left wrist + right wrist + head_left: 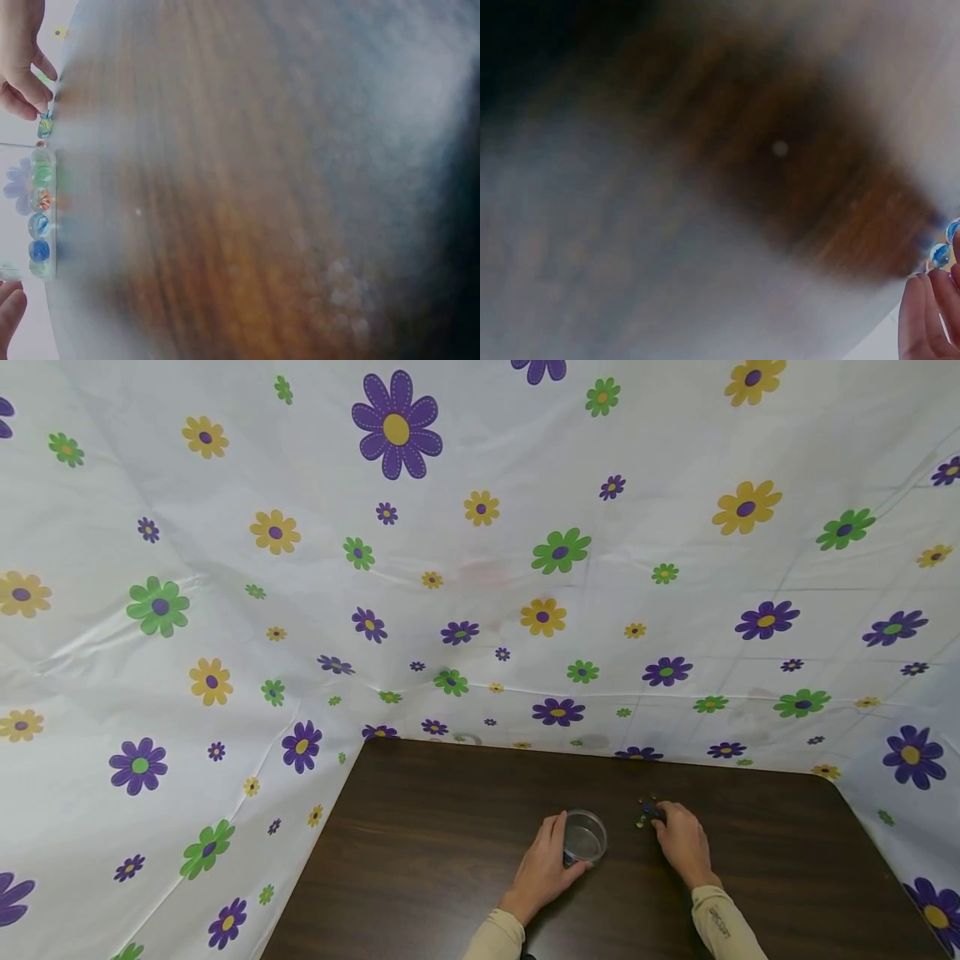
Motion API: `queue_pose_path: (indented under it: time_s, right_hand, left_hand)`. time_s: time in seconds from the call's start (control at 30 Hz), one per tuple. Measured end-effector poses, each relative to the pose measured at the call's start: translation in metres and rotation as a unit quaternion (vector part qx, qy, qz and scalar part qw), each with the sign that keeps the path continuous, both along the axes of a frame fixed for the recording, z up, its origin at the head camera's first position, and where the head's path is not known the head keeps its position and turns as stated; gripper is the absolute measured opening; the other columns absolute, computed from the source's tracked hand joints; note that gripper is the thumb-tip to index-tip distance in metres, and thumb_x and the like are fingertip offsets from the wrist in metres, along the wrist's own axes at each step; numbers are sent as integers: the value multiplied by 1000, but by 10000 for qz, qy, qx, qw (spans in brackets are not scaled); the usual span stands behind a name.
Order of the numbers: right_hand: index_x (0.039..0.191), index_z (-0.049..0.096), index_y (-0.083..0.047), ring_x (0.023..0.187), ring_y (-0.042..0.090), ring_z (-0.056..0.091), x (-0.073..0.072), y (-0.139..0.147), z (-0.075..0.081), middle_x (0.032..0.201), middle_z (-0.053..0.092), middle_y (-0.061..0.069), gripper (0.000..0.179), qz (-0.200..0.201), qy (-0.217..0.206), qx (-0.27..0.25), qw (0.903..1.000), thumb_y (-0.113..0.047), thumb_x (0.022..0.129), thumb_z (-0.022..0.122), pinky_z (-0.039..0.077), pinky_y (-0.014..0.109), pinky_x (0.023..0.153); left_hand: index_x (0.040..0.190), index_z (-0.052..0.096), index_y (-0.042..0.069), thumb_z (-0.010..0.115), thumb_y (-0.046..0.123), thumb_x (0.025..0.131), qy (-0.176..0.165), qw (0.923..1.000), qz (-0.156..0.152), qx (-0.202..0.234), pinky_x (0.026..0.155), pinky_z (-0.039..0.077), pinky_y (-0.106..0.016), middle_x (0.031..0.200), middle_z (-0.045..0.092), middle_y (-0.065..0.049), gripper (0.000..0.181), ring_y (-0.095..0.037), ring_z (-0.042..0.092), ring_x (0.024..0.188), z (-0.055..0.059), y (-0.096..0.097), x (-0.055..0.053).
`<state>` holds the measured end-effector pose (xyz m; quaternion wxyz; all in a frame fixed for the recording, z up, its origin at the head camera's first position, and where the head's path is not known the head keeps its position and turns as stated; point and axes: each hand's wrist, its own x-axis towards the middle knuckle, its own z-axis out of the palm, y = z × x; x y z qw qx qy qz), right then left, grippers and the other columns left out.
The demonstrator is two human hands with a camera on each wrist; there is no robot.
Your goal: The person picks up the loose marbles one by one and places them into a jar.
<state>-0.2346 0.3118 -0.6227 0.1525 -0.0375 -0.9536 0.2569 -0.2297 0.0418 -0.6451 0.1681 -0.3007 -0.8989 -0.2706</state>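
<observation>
A clear round container stands on the dark table. My left hand grips its near left side, fingers along one side and thumb on the other. In the left wrist view, several green, orange and blue glass marbles show low through the container's clear wall; I cannot tell whether all are inside. To the right of the container, my right hand reaches down to a small group of marbles. Its fingers look fairly straight in the right wrist view, their tips at a blue-and-clear marble.
The brown wood-grain table runs back to a white flowered sheet hanging behind and at both sides. A few small yellowish marbles lie at the far edge of the group. Much of both wrist views is blurred tabletop.
</observation>
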Motion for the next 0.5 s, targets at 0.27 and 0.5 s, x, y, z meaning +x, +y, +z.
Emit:
queue_pose_path:
  time_s: [0.27, 0.5]
  right_hand:
    - [106, 69, 13, 95, 51, 65, -2, 2, -2, 104, 67, 33, 20, 114, 101, 235, 9996, 7, 87, 72, 51, 64, 81]
    - [103, 70, 12, 93, 49, 64, -4, 3, -2, 100, 67, 29, 17, 191, -23, 292, 9994, 6, 87, 74, 51, 63, 82]
  left_hand:
    - [149, 45, -3, 83, 44, 88, -21, 10000, -21, -25, 91, 56, -28, 135, 53, -13, 86, -21, 62, 118, 1, -1, 2]
    - [150, 44, -3, 84, 43, 88, 1, 10000, -19, -30, 92, 55, -28, 136, 53, -13, 87, -21, 62, 119, 0, -1, 0]
